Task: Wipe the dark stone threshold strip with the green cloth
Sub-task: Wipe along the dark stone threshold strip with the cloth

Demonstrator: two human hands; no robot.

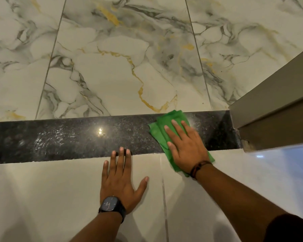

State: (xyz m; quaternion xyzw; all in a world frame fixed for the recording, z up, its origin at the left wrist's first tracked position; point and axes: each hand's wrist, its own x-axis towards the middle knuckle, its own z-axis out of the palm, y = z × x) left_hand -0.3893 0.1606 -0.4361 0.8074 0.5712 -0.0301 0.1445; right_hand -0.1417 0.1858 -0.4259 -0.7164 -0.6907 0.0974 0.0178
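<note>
— Cloth first. Where is the green cloth [171,130]?

— It lies flat near the right end of the dark stone strip [77,138]. Its near part hangs over onto the pale floor tile [42,189].

— What holds it?

— The right hand [185,145] presses down on it, fingers spread out flat, not curled around it.

— And the left hand [120,179]?

— Open too, palm down on the pale tile. Its fingertips [122,151] just touch the strip's near edge. A black watch [110,206] sits on that wrist, and a dark band [198,167] on the other one.

— What else?

— The strip shines with a small spot of light. Past it is marble floor [112,67] with gold and grey lines. A brown door frame [269,109] stands at the right end.
</note>
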